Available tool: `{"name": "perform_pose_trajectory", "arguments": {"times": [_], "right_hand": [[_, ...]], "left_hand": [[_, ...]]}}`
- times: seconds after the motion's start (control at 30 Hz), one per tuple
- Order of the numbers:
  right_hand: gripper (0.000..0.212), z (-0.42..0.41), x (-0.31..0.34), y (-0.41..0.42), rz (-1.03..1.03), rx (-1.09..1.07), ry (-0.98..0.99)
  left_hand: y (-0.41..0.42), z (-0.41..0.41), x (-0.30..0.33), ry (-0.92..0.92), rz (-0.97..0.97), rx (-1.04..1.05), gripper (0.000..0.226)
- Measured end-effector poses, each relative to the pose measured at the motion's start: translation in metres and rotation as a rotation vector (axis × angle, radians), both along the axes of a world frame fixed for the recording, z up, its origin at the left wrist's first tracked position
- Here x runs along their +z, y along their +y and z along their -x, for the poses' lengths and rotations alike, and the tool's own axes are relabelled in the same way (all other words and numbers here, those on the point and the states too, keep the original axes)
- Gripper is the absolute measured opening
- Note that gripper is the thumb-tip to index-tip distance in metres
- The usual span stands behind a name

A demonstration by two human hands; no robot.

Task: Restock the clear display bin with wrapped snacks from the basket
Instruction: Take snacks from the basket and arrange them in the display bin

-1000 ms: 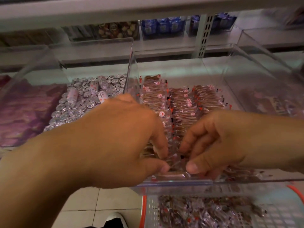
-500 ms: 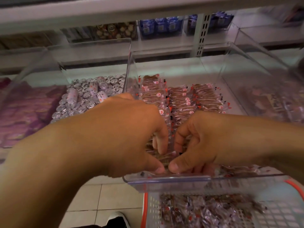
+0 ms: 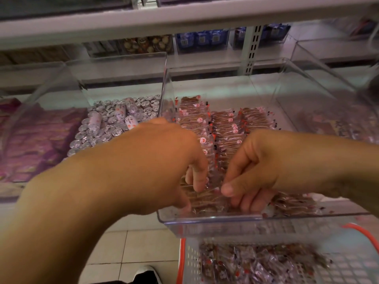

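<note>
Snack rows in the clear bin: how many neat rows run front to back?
3: left row, middle row, right row, side by side. Both hands cover their front ends; more may be hidden.

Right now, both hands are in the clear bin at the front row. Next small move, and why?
Probably press the pinched snacks down into the front row, then let go. Both the left hand and right hand pinch wrappers low behind the clear bin's front wall, where the row looks loose. The basket below holds more.
</note>
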State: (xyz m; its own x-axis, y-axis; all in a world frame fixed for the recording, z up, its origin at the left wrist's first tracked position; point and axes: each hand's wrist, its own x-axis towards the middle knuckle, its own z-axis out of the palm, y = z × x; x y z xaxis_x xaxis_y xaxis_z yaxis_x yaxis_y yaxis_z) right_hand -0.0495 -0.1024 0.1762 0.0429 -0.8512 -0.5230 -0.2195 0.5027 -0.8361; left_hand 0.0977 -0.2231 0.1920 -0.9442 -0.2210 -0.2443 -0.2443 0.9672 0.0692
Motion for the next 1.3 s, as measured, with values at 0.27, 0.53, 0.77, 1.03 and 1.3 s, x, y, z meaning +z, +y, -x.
{"name": "perform_pose_trajectory", "arguments": {"times": [0.27,0.53,0.77,1.03,1.3], "right_hand": [[0.008,-0.01,-0.015,0.0,-0.088,-0.139,0.048],[0.023,-0.007,-0.013,0.011,-0.083,-0.151,0.059],[0.024,-0.009,-0.007,0.012,-0.106,-0.19,0.098],[0.02,-0.025,-0.012,0.009,0.043,-0.393,-0.457],[0.021,0.0,-0.01,-0.012,0.107,-0.587,-0.037]], "left_hand": [[0.0,0.004,-0.003,0.026,0.049,-0.028,0.038],[0.0,0.002,0.0,0.003,0.026,-0.001,0.044],[0.001,0.003,-0.006,0.075,0.08,-0.016,0.047],[-0.007,-0.008,-0.002,0.408,-0.036,-0.03,0.007],[-0.003,-0.003,-0.009,0.33,0.081,0.01,0.009]]}}
